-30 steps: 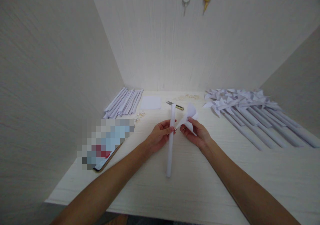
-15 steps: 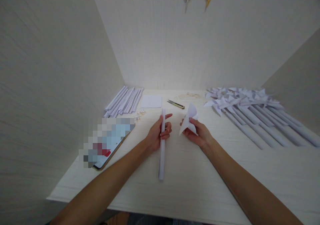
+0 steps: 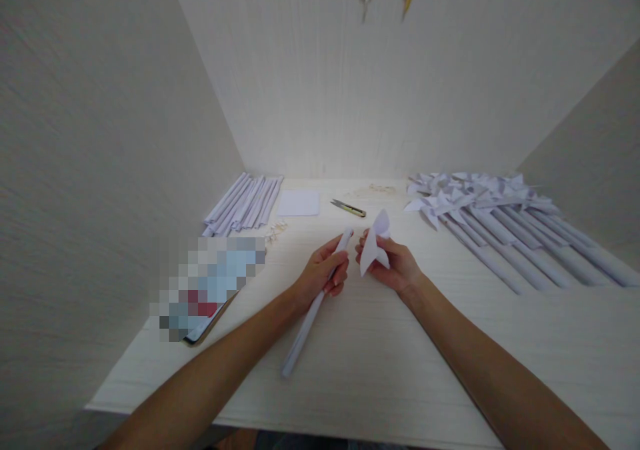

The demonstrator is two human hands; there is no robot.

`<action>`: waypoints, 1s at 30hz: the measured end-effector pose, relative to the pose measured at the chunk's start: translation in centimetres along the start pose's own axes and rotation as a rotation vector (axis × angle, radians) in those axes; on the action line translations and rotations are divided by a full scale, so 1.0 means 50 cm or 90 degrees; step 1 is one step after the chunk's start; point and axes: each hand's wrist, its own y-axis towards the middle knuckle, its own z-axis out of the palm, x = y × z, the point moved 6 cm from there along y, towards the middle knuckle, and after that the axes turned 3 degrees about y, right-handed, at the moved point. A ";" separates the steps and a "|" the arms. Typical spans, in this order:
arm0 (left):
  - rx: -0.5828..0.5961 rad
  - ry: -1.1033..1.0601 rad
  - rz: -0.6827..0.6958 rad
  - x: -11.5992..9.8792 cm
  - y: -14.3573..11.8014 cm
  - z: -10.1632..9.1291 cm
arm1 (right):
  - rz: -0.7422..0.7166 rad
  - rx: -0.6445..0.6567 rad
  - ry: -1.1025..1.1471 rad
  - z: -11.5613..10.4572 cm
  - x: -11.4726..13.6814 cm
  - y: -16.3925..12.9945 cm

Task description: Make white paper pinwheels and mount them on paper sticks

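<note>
My left hand (image 3: 323,273) grips a long rolled white paper tube (image 3: 304,333) near its upper end; the tube slants down to the left over the table. My right hand (image 3: 393,268) holds a folded white paper pinwheel head (image 3: 374,242) upright, just right of the tube's top end. The two hands are close together, a little apart, above the middle of the pale wooden table (image 3: 380,357).
Several rolled paper tubes (image 3: 245,202) lie at the back left beside a stack of white paper squares (image 3: 299,203). A small cutter (image 3: 349,208) lies behind the hands. Several finished paper pinwheels (image 3: 500,223) cover the right side. A phone (image 3: 207,303) rests at the left edge.
My left hand has tilted the tube from upright to a slant, its lower end swinging left. The tube's top end has come closer to the pinwheel head in my right hand.
</note>
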 end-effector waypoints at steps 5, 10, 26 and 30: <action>0.013 0.015 0.001 -0.001 -0.001 0.003 | -0.009 -0.006 -0.002 -0.004 -0.001 0.001; 0.019 0.017 -0.011 0.002 -0.002 0.004 | -0.016 -0.037 -0.011 -0.004 -0.001 0.000; 0.056 -0.038 -0.030 0.006 0.002 0.004 | -0.067 -0.048 -0.056 0.009 0.009 -0.002; 0.045 -0.029 -0.029 0.006 -0.001 0.004 | -0.086 -0.044 -0.072 0.016 0.011 -0.002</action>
